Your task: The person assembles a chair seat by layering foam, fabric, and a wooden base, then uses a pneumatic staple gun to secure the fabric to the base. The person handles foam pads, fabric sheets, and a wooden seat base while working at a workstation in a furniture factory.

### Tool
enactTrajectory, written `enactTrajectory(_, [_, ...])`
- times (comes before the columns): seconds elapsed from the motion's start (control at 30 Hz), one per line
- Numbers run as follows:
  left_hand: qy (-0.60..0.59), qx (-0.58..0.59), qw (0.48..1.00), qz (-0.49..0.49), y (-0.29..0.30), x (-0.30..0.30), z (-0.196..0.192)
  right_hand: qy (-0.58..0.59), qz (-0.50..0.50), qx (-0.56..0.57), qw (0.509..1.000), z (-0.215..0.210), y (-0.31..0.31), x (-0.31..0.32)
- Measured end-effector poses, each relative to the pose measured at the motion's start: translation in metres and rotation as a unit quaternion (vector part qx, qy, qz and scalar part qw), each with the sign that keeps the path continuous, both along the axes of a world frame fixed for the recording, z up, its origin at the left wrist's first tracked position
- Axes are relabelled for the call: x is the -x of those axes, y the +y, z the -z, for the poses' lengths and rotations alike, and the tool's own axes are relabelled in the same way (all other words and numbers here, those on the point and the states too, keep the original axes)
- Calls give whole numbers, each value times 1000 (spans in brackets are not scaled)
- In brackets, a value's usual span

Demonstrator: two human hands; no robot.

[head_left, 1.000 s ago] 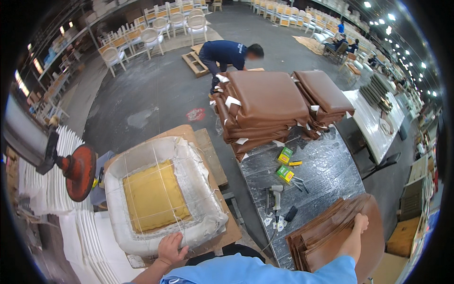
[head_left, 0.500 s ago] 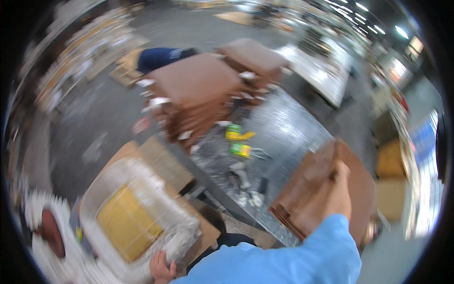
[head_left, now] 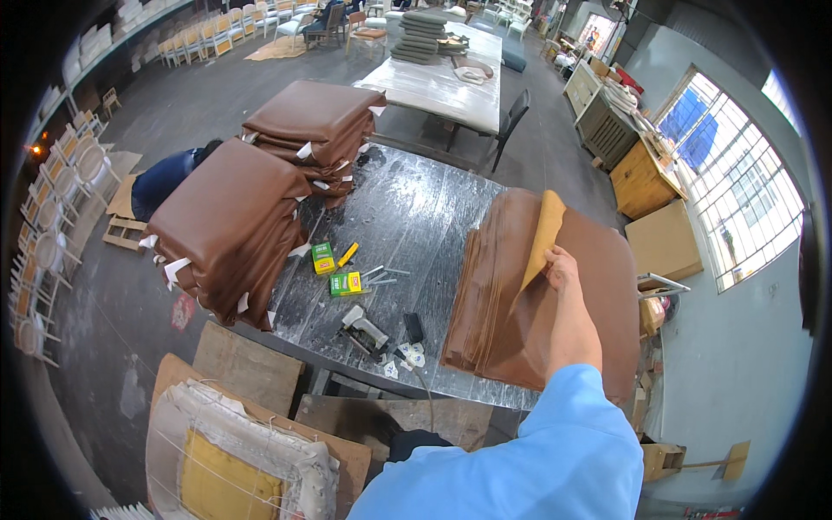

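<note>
Right hand (head_left: 562,269) on curled leathery sheet (head_left: 543,230)

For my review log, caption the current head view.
Right hand holding a brown sheet, its tan underside turned up, atop a stack on a table.

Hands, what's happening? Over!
Right hand pinching brown sheet, tan underside showing. Left hand out of view. Silver tool lies left, clear of sheet.

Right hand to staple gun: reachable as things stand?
Probably yes, if it lets go first: the right hand is pinching the turned-up edge of a brown sheet. The staple gun lies uncovered on the table, with nothing tall between.
</note>
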State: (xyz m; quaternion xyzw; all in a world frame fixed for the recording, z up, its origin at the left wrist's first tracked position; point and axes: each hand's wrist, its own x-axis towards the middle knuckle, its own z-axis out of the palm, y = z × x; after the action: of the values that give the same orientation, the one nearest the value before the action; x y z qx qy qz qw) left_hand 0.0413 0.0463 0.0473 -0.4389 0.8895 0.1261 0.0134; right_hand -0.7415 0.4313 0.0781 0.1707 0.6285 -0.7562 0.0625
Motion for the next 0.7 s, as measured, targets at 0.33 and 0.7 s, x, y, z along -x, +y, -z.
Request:
enactTrajectory(0.33, [-17, -34, 999, -16, -5, -1, 15, 0, -53, -57, 997, -31, -1, -2])
enactTrajectory(0.7, [-36, -66, 997, -6, -8, 6, 13, -37, 157, -198, 967, -26, -2, 35])
